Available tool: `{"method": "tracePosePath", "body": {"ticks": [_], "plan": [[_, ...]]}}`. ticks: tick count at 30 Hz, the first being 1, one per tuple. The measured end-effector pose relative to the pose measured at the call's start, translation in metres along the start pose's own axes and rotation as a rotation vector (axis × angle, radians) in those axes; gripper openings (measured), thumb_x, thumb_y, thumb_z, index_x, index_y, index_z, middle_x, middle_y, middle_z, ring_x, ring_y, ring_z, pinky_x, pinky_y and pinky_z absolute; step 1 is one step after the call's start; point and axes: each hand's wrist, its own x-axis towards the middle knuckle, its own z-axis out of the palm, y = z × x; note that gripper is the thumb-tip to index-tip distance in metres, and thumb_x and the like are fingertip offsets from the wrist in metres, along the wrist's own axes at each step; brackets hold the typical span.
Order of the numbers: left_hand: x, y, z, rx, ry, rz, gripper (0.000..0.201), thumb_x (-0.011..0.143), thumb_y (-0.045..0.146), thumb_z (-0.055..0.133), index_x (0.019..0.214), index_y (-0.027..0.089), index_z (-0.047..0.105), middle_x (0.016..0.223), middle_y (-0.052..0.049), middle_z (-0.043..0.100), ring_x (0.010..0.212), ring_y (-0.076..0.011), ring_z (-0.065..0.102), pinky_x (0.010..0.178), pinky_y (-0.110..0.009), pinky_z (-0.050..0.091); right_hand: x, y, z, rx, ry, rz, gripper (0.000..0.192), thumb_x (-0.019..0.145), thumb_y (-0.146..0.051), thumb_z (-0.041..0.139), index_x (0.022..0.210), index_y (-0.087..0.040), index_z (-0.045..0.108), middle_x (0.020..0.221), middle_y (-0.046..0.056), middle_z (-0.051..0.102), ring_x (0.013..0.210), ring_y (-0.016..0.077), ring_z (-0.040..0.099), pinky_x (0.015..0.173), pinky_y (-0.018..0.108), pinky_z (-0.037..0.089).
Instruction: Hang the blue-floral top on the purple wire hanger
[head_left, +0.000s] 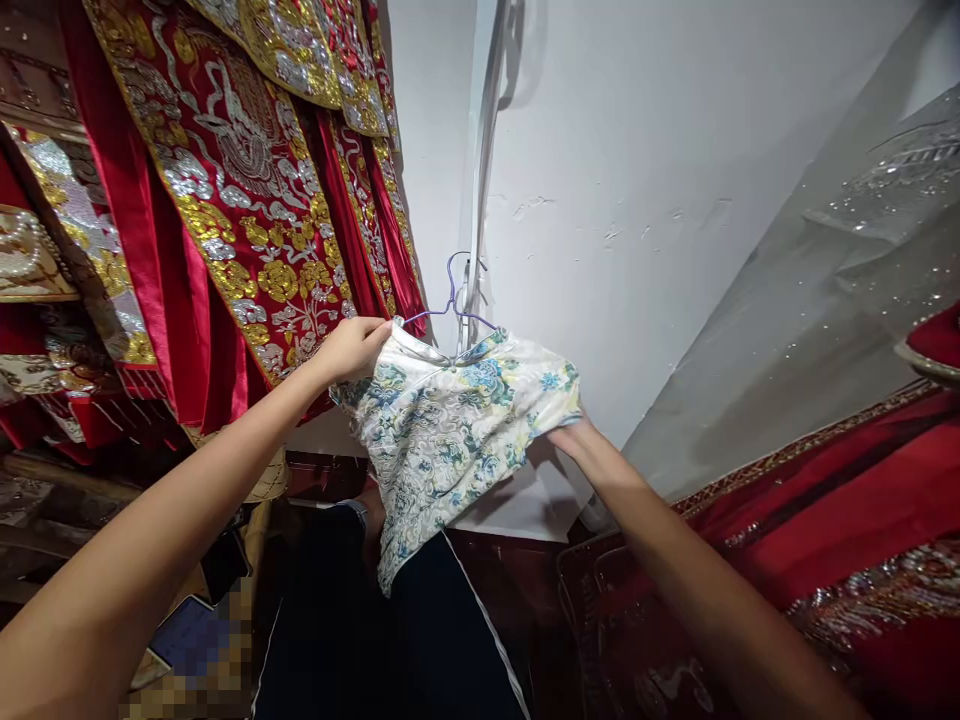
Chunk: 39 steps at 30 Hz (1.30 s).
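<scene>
A short-sleeved white blouse (457, 430) with blue, green and yellow flowers hangs on a thin purple hanger (451, 300) in front of me. The hanger's hook points up beside a narrow white upright on the wall. With its fingers closed, my left hand (356, 348) pinches the blouse at the left shoulder, close to the hanger's end. My right hand (568, 437) reaches in at the right sleeve, and cloth covers its fingers. The blouse's lower edge slants down over my dark trousers (442, 640).
Red garments (247, 180) with gold and silver embroidery hang at the left. A white wall (622, 150) stands ahead. Sheer sparkling fabric (862, 260) and a red beaded garment (885, 500) are at the right. A phone-like device (182, 628) lies at the lower left.
</scene>
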Motion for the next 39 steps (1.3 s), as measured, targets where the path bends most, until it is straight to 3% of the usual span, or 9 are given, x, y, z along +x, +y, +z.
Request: {"method": "tracePosePath", "body": {"ticks": [3,7,12,17,19,23,28,35,39], "plan": [[-0.006,0.004,-0.001,0.000,0.012,-0.036,0.046,0.096,0.054,0.039,0.070,0.020,0.056,0.071,-0.004,0.063,0.066,-0.0197,0.054,0.061,-0.028,0.034,0.015,0.004,-0.017,0.160,0.028,0.037,0.075,0.096,-0.067,0.014,0.135,-0.019,0.057,0.117,0.016,0.071,0.110,0.0367,0.066,0.093,0.058,0.051],[-0.005,0.019,0.001,-0.028,0.091,0.000,0.046,0.098,0.055,0.035,0.074,0.020,0.052,0.072,-0.003,0.059,0.069,-0.0199,0.054,0.062,-0.028,0.035,0.026,-0.023,-0.035,0.358,0.044,0.025,0.064,0.085,-0.065,0.048,0.127,-0.018,0.064,0.110,0.014,0.074,0.103,0.0377,0.069,0.090,0.052,0.053],[0.007,0.026,0.004,-0.041,0.106,-0.040,0.038,0.091,0.053,0.053,0.073,0.019,0.054,0.069,-0.001,0.055,0.064,-0.0171,0.050,0.060,-0.028,0.034,0.013,-0.080,-0.027,0.326,0.045,-0.130,0.076,0.090,-0.074,0.025,0.134,-0.023,0.061,0.113,0.013,0.072,0.108,0.0351,0.067,0.089,0.053,0.051],[0.001,0.031,0.013,-0.217,0.131,-0.025,0.034,0.090,0.049,0.057,0.078,0.017,0.059,0.074,-0.003,0.062,0.071,-0.0175,0.055,0.066,-0.028,0.042,-0.015,-0.100,-0.011,0.208,-0.744,-0.244,0.077,0.083,-0.077,0.046,0.127,-0.018,0.067,0.103,0.014,0.074,0.101,0.0312,0.069,0.084,0.045,0.054],[-0.007,0.043,0.018,-0.332,0.118,-0.002,0.039,0.093,0.052,0.052,0.080,0.017,0.061,0.074,-0.003,0.062,0.072,-0.0171,0.057,0.067,-0.028,0.044,-0.022,-0.098,-0.001,0.062,-0.851,-0.261,0.055,0.087,-0.061,0.058,0.125,-0.022,0.068,0.103,0.010,0.075,0.098,0.0279,0.070,0.087,0.043,0.055],[-0.020,0.085,0.032,-0.652,0.068,0.048,0.044,0.097,0.054,0.044,0.088,0.017,0.065,0.090,-0.007,0.069,0.090,-0.0196,0.064,0.085,-0.031,0.049,-0.020,-0.083,0.036,-0.193,-0.293,-0.493,0.059,0.088,-0.030,0.060,0.145,-0.030,0.047,0.142,0.009,0.057,0.132,0.0295,0.053,0.112,0.050,0.041],[-0.033,0.134,0.045,-1.065,-0.058,0.024,0.038,0.095,0.052,0.052,0.096,0.018,0.068,0.105,-0.009,0.070,0.105,-0.0224,0.065,0.100,-0.036,0.046,-0.001,-0.051,0.079,-0.484,-0.027,-0.706,0.111,0.078,-0.030,0.072,0.162,-0.026,-0.002,0.163,0.015,0.022,0.152,0.0391,0.016,0.124,0.064,0.012],[-0.049,0.159,0.034,-1.278,-0.176,-0.090,0.029,0.094,0.041,0.059,0.105,0.017,0.071,0.115,-0.010,0.068,0.113,-0.0224,0.061,0.105,-0.036,0.044,-0.001,-0.038,0.085,-0.407,0.091,-0.805,0.101,0.075,-0.036,0.076,0.157,-0.029,0.018,0.147,0.016,0.035,0.142,0.0391,0.034,0.118,0.059,0.032],[-0.048,0.139,0.028,-1.144,-0.163,-0.129,0.033,0.078,0.033,0.079,0.106,0.017,0.072,0.117,-0.010,0.069,0.118,-0.0274,0.062,0.104,-0.041,0.048,-0.003,-0.037,0.068,-0.436,0.184,-0.805,0.087,0.071,-0.035,0.077,0.147,-0.029,0.035,0.134,0.014,0.048,0.126,0.0363,0.048,0.103,0.052,0.046]]}}
